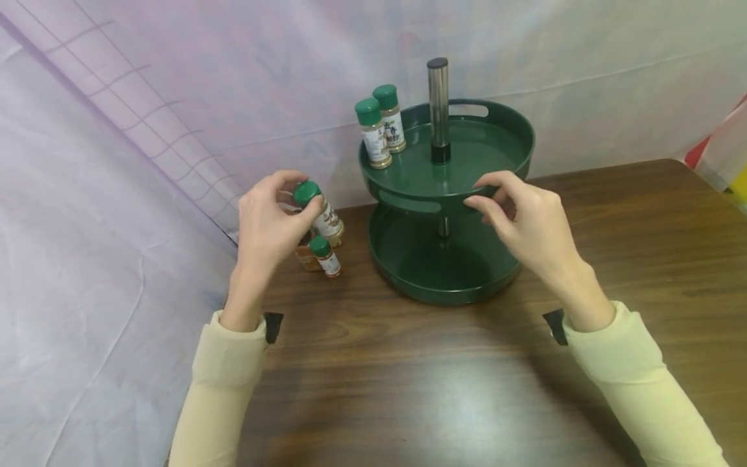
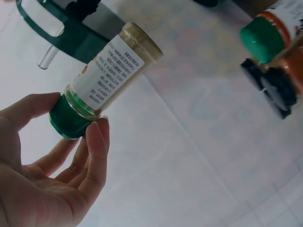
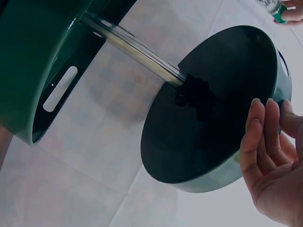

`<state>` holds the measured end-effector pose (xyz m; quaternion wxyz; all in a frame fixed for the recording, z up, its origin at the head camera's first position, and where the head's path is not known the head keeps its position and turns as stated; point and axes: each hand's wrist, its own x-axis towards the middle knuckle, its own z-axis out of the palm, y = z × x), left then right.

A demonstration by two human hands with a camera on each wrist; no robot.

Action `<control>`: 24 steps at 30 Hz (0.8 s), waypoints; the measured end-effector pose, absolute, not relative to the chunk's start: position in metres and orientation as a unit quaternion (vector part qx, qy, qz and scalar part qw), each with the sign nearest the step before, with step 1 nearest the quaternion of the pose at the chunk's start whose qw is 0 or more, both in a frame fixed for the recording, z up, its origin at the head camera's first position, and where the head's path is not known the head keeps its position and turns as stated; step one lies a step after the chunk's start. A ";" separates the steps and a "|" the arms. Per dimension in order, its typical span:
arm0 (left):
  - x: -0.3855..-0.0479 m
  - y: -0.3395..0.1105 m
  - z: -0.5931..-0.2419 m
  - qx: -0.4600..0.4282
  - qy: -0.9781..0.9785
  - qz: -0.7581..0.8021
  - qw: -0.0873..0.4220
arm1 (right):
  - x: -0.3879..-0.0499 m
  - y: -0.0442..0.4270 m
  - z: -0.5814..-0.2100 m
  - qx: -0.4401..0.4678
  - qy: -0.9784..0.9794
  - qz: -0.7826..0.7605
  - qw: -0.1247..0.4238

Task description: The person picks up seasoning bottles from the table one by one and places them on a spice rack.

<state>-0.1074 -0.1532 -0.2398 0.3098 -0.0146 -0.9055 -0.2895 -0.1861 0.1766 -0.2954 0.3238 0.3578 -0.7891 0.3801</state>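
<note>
The left hand (image 1: 270, 214) pinches a spice jar (image 1: 329, 222) by its green cap (image 1: 306, 192), near a smaller jar (image 1: 330, 264) on the table (image 1: 350, 376). The right hand (image 1: 528, 217), half curled, is at the two-tier rack's upper rim (image 1: 388, 188); whether it grips cannot be told.

With our left hand (image 1: 271, 214) we pinch a green-capped spice shaker (image 1: 329, 222); our right hand (image 1: 528, 220) grips the upper tray (image 1: 487, 152) of the green two-tier rack (image 1: 449, 206), where two matching shakers (image 1: 377, 144) stand. A smaller green-capped bottle (image 1: 328, 259) stands on the wood-grain table (image 1: 362, 370).
</note>
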 end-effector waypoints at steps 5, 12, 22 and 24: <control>-0.110 -0.145 -0.227 -0.023 -0.902 -0.281 0.328 | -0.188 0.179 -0.295 0.366 -0.792 0.377 0.312; -0.111 -0.135 -0.209 -0.016 -0.897 -0.279 0.342 | -0.190 0.181 -0.296 0.381 -0.789 0.374 0.304; -0.110 -0.123 -0.194 0.006 -0.896 -0.260 0.359 | -0.193 0.184 -0.297 0.404 -0.779 0.374 0.301; -0.111 -0.122 -0.191 0.006 -0.894 -0.256 0.367 | -0.193 0.184 -0.298 0.408 -0.777 0.373 0.302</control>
